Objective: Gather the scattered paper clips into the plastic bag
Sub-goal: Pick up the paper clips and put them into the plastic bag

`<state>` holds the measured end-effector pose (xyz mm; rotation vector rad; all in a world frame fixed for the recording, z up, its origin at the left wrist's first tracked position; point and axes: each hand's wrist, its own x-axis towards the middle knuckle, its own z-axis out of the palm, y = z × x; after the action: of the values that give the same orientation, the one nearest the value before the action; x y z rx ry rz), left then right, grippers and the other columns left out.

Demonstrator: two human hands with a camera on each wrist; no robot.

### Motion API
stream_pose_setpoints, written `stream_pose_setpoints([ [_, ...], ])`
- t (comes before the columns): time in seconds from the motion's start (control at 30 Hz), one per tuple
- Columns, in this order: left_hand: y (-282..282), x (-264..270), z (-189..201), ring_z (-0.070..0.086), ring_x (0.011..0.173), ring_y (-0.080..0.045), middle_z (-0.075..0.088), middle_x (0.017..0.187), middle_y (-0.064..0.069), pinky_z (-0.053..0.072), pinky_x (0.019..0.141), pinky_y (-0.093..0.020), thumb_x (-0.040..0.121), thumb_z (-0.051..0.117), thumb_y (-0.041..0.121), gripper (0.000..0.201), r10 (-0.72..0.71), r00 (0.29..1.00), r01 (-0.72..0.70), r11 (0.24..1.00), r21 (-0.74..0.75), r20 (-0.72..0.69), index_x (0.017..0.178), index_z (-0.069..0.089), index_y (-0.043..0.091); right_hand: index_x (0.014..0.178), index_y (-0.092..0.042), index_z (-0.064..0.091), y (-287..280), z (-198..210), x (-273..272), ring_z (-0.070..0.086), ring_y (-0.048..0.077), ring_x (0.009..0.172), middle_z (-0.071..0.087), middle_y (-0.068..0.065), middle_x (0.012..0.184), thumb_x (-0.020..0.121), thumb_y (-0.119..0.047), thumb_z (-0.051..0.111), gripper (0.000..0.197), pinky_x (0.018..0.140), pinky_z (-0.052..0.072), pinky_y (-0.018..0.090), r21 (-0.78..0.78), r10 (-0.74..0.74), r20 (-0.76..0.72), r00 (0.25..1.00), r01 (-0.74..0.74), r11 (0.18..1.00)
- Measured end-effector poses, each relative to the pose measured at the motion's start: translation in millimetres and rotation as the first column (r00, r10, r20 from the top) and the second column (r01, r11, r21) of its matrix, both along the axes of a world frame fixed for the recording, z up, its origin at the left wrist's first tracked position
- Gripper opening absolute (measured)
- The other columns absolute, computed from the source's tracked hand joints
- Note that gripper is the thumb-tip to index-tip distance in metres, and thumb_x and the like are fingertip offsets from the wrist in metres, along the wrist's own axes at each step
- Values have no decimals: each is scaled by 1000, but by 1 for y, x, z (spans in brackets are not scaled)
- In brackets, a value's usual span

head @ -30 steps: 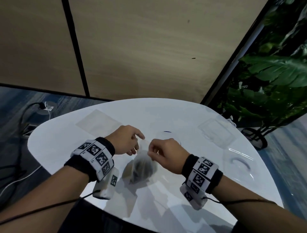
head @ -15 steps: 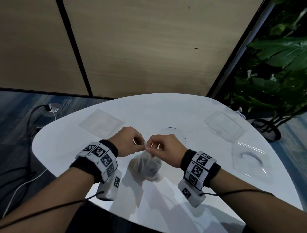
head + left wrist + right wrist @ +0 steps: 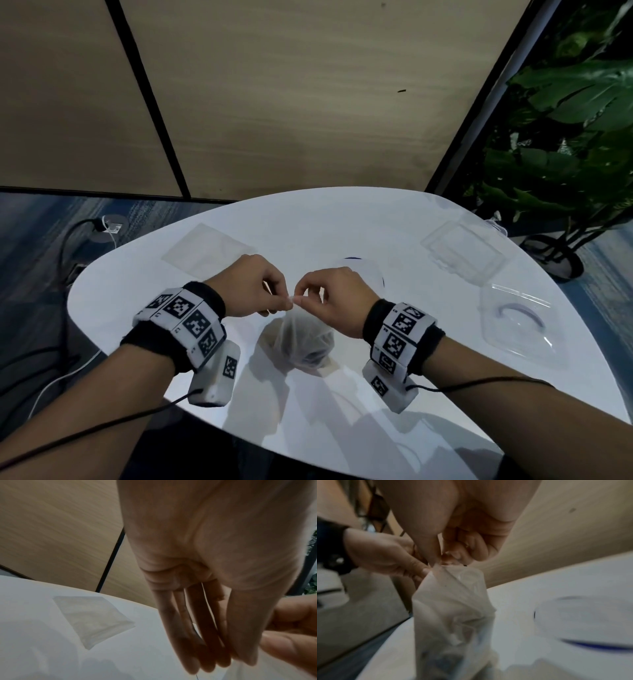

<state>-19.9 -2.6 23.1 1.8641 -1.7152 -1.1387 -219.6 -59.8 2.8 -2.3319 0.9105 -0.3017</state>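
A small clear plastic bag [image 3: 305,339] hangs above the white table [image 3: 130,294], with dark paper clips [image 3: 443,660] bunched in its bottom. My left hand [image 3: 253,287] and right hand [image 3: 332,298] meet fingertip to fingertip over it, each pinching the bag's top edge [image 3: 440,568]. In the right wrist view the bag [image 3: 453,615] drops from the pinch, and the left hand's fingers [image 3: 412,569] grip its rim from the left. The left wrist view shows my left hand [image 3: 214,635] with its fingers pointing down and the right hand's fingertips [image 3: 289,646] beside them. No loose clips are visible on the table.
A flat empty plastic bag [image 3: 209,248] lies at the table's back left. Two clear plastic trays [image 3: 462,251] [image 3: 520,322] sit on the right side. A clear round lid with a blue rim [image 3: 363,270] lies behind my right hand. A potted plant [image 3: 565,154] stands off the table's right.
My two hands have come together, closing the gap at the bag's mouth until the fingertips touch. The bag's body has gathered into a rounder bunch below them.
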Motion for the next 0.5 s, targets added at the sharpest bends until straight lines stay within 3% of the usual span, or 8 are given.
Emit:
stream_pose_setpoints([
  [0.1,1,6,0,73,64,-12,75,70,0,63,67,-28,82,81,17,13,13,1000,-13,1000,25,-23,74,76,8,95,-31,58,1,1,2,52,12,70,54,-11,75,95,-46,47,19,66,46,31,-121,73,-139,988,-90,989],
  [0.23,-2,18,-1,71,63,-9,73,65,5,63,65,-26,83,79,13,13,92,996,-92,995,26,-18,74,75,3,102,-29,53,-9,-4,-5,50,16,76,45,-15,87,99,-43,41,18,70,40,32,-155,77,-236,969,-116,981],
  [0.37,-4,33,-5,70,66,-12,73,69,-3,62,64,-26,82,80,12,14,180,984,-180,983,18,0,72,75,3,105,-28,53,-24,-14,-15,57,22,84,47,-13,93,100,-42,39,20,77,46,37,-148,50,-301,952,-98,984],
  [0.5,-8,40,-10,70,68,-17,74,74,-10,62,63,-26,82,79,10,12,233,972,-234,972,28,34,73,76,3,107,-27,53,-36,-24,-20,57,24,86,50,-9,95,101,-40,37,22,73,40,33,-168,-14,-344,939,-47,985],
])
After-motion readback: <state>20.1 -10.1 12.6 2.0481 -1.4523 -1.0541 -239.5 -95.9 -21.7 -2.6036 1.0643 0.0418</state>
